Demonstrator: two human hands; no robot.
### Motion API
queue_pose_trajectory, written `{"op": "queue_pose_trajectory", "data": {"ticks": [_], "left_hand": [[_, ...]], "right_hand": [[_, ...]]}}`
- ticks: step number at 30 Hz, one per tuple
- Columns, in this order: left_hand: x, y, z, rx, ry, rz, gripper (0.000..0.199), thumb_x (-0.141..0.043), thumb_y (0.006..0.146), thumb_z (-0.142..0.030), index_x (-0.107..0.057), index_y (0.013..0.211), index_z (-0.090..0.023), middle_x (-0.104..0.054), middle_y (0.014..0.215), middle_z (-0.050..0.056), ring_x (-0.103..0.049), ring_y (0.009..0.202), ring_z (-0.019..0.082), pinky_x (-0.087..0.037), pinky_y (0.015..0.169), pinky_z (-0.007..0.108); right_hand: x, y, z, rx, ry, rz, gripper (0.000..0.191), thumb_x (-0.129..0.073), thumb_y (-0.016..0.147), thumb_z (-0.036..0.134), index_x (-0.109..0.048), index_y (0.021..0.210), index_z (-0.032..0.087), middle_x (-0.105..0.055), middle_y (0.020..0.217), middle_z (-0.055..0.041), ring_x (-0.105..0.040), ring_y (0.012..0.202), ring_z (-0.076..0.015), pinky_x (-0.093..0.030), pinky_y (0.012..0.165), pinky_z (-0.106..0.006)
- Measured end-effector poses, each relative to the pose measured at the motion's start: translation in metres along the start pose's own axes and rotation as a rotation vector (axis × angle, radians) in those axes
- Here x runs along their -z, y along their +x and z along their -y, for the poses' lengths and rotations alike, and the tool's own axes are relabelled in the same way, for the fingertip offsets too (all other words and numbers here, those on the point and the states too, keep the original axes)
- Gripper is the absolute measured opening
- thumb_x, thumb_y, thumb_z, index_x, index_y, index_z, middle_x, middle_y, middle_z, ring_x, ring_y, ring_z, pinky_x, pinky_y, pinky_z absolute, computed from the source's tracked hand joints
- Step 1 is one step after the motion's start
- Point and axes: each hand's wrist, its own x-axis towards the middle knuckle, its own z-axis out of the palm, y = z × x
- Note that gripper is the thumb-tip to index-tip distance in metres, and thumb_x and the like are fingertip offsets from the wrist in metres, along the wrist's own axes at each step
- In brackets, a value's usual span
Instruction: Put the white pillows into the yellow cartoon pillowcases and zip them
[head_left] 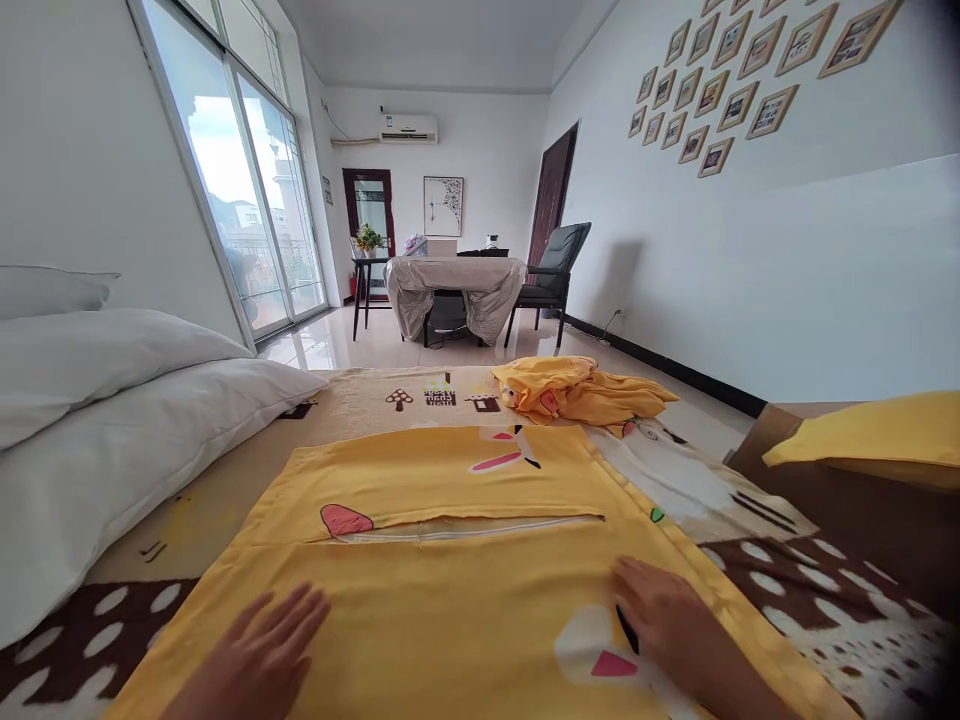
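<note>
A yellow pillowcase (435,610) with cartoon prints lies spread flat on the bed in front of me. Across its upper part runs a white zipper (480,529), whose slit gapes slightly. My left hand (262,650) rests palm down on the left side of the fabric, fingers stretched out and holding nothing. On the right side, my right hand (667,620) lies on the cloth beside a white and pink print; it is slightly blurred, its fingers extended over the fabric.
White pillows (150,430) are stacked at the left. A crumpled yellow cloth (585,390) lies at the bed's far edge. Yellow fabric (877,435) hangs over a brown box (795,470) at the right. Beyond stand a covered table (409,290) and a black chair (559,265).
</note>
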Motion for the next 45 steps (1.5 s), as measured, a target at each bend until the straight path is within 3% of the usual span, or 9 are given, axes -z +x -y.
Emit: {"op": "queue_pose_trajectory", "data": {"ticks": [2, 5, 10, 14, 21, 28, 33, 39, 45], "left_hand": [[0.012, 0.067, -0.037, -0.178, -0.104, 0.199, 0.041, -0.042, 0.089, -0.032, -0.053, 0.129, -0.036, -0.059, 0.129, -0.001, -0.055, 0.119, 0.020, -0.043, 0.101, 0.036], [0.007, 0.159, -0.071, -0.195, -0.134, 0.192, 0.036, -0.044, 0.083, -0.013, -0.066, 0.109, -0.021, -0.066, 0.118, 0.009, -0.058, 0.114, 0.023, -0.044, 0.098, 0.038], [-0.049, 0.229, -0.077, -0.098, -0.216, 0.080, 0.041, -0.031, 0.093, -0.018, -0.053, 0.127, -0.015, -0.052, 0.136, 0.013, -0.045, 0.129, 0.021, -0.037, 0.104, 0.041], [-0.074, 0.228, -0.066, -0.065, -0.301, 0.077, 0.043, -0.026, 0.097, -0.033, -0.055, 0.126, -0.022, -0.054, 0.135, 0.007, -0.044, 0.129, 0.017, -0.035, 0.106, 0.037], [-0.070, 0.230, -0.054, -0.102, -0.402, 0.219, 0.052, -0.054, 0.085, -0.045, -0.048, 0.134, -0.027, -0.043, 0.144, 0.005, -0.035, 0.136, 0.020, -0.026, 0.111, 0.041], [-0.080, 0.233, -0.056, -0.108, -0.205, 0.067, 0.034, -0.050, 0.089, -0.041, -0.061, 0.119, -0.028, -0.048, 0.140, 0.009, -0.046, 0.128, 0.025, -0.035, 0.103, 0.043], [-0.063, 0.230, -0.069, -0.242, -0.017, -0.025, 0.033, -0.043, 0.091, -0.017, -0.056, 0.122, -0.022, -0.051, 0.137, 0.011, -0.049, 0.121, 0.026, -0.038, 0.098, 0.044], [-0.034, 0.220, -0.097, -0.271, -0.081, 0.154, 0.022, -0.048, 0.081, -0.006, -0.064, 0.085, -0.019, -0.066, 0.087, 0.003, -0.059, 0.084, 0.018, -0.045, 0.074, 0.029], [-0.030, 0.217, -0.100, -0.257, -0.097, 0.237, 0.015, -0.050, 0.080, -0.010, -0.062, 0.080, -0.019, -0.063, 0.090, 0.005, -0.058, 0.081, 0.017, -0.044, 0.069, 0.027]], "right_hand": [[0.018, 0.036, 0.063, 0.201, 0.107, 0.140, 0.027, -0.045, 0.084, 0.029, -0.066, 0.099, 0.020, -0.066, 0.115, -0.0107, -0.061, 0.105, -0.0247, -0.047, 0.091, -0.038], [0.025, 0.074, 0.139, 0.429, 0.174, 0.195, 0.025, -0.050, 0.083, 0.026, -0.064, 0.101, 0.017, -0.066, 0.112, -0.0112, -0.059, 0.106, -0.0252, -0.042, 0.095, -0.039], [-0.003, 0.094, 0.175, 0.595, 0.358, 0.135, 0.037, -0.048, 0.087, 0.027, -0.054, 0.122, 0.018, -0.056, 0.130, -0.0087, -0.043, 0.127, -0.0200, -0.029, 0.108, -0.035], [-0.016, 0.092, 0.165, 0.546, 0.489, 0.182, 0.043, -0.050, 0.087, 0.028, -0.049, 0.130, 0.022, -0.050, 0.139, -0.0040, -0.036, 0.132, -0.0164, -0.022, 0.112, -0.032], [-0.023, 0.097, 0.160, 0.512, 0.573, 0.236, 0.045, -0.051, 0.085, 0.027, -0.050, 0.130, 0.023, -0.053, 0.135, -0.0036, -0.040, 0.129, -0.0173, -0.022, 0.111, -0.031], [-0.020, 0.092, 0.161, 0.531, 0.511, 0.217, 0.039, -0.048, 0.087, 0.026, -0.052, 0.125, 0.020, -0.056, 0.132, -0.0061, -0.044, 0.124, -0.0199, -0.027, 0.108, -0.033], [-0.015, 0.091, 0.163, 0.600, 0.499, 0.215, 0.030, -0.050, 0.084, 0.021, -0.058, 0.113, 0.020, -0.063, 0.117, -0.0065, -0.053, 0.111, -0.0199, -0.035, 0.100, -0.033], [-0.025, 0.088, 0.166, 0.570, 0.483, 0.157, 0.028, -0.050, 0.082, 0.019, -0.060, 0.108, 0.019, -0.065, 0.110, -0.0064, -0.055, 0.104, -0.0210, -0.038, 0.098, -0.035], [-0.022, 0.089, 0.168, 0.622, 0.492, 0.108, 0.028, -0.049, 0.080, 0.015, -0.059, 0.106, 0.018, -0.064, 0.109, -0.0074, -0.054, 0.104, -0.0215, -0.040, 0.095, -0.034]]}}
